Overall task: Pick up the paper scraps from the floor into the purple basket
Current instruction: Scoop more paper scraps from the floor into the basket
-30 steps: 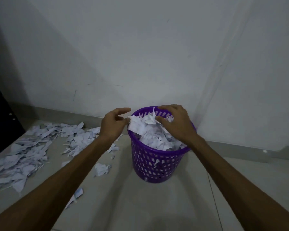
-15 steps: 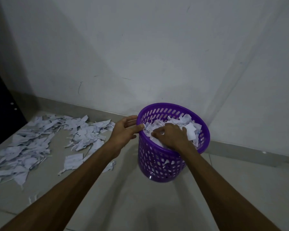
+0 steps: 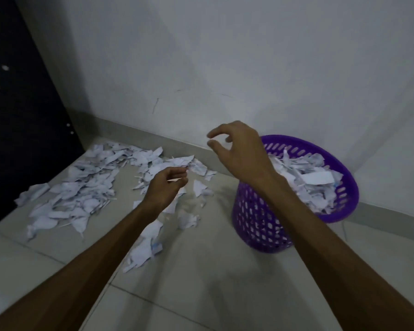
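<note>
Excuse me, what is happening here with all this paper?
A person is clearing torn paper scraps off the floor into a purple basket, which is already full. Both hands hold nothing: the left hand reaches toward the scraps beside the basket, and the right hand hangs in front of the basket's rim. Many scraps remain.
</note>
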